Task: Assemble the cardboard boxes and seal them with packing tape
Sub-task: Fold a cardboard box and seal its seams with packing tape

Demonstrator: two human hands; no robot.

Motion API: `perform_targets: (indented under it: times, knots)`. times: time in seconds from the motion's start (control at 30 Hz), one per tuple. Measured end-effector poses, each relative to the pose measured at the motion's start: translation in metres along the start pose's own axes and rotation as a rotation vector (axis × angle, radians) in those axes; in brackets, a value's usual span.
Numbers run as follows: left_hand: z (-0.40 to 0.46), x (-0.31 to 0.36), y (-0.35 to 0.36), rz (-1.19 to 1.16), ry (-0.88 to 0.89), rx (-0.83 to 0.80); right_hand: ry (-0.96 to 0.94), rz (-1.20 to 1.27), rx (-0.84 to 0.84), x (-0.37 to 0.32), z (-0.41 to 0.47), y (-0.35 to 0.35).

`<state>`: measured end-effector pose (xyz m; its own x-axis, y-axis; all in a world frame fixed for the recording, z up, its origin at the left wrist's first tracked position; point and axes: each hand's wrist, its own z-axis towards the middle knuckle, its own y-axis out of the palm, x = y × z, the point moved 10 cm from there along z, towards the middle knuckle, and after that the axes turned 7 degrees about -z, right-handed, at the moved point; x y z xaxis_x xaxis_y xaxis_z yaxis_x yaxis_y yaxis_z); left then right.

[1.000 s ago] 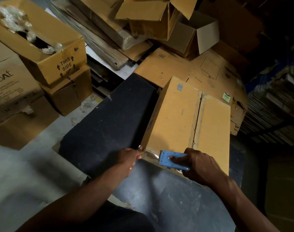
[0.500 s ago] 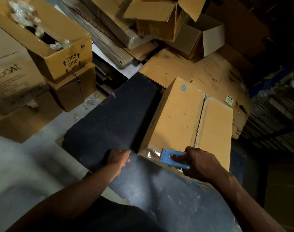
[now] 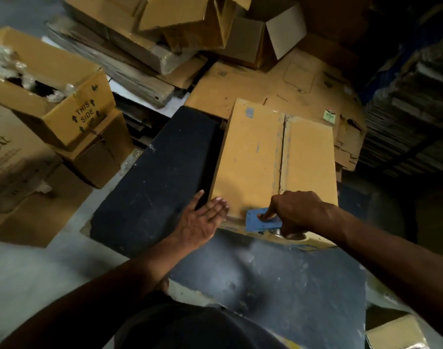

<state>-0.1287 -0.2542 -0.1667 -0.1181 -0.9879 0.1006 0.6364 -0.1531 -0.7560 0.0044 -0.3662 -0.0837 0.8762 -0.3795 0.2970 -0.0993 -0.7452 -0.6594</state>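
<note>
Cardboard box [image 3: 271, 159] lies on the dark table [image 3: 150, 187] in front of you, its two top flaps meeting along a centre seam. Your left hand [image 3: 202, 217] rests flat at the near left corner — fingers straight and together, holding nothing. Your right hand [image 3: 298, 210] grips the blue tape dispenser [image 3: 260, 221] at the near edge, forefinger pressed on its plate. Behind the table — loose boxes and flattened cardboard [image 3: 278, 81].
</note>
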Motion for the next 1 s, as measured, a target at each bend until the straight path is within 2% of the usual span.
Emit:
perform_targets:
  times: [0.07,0.2,0.37,0.53,0.67,0.77,0.83,1.0]
  knots:
    - [0.003,-0.003,-0.006,-0.037,-0.016,0.062,0.017,-0.009,-0.038,0.023,-0.012,0.016]
    - [0.006,0.001,-0.016,-0.051,-0.009,0.081,0.037,0.007,-0.047,0.055,-0.033,0.048]
    - [0.006,0.003,-0.01,-0.017,0.021,0.039,0.056,0.052,-0.022,0.076,-0.042,0.065]
    - [0.004,0.005,-0.013,-0.022,0.043,0.0,0.076,0.044,-0.065,0.105,-0.066,0.092]
    - [0.002,0.009,-0.008,-0.013,0.032,-0.147,0.042,0.047,0.021,0.108,-0.07,0.095]
    - [0.014,0.013,-0.011,0.017,-0.076,-0.265,0.012,0.08,0.073,0.111,-0.07,0.104]
    - [0.039,0.044,-0.01,0.018,-0.074,-0.287,-0.01,0.122,0.093,0.114,-0.07,0.108]
    - [0.088,0.175,0.072,-0.037,0.216,-0.361,-0.065,0.141,0.157,0.115,-0.074,0.103]
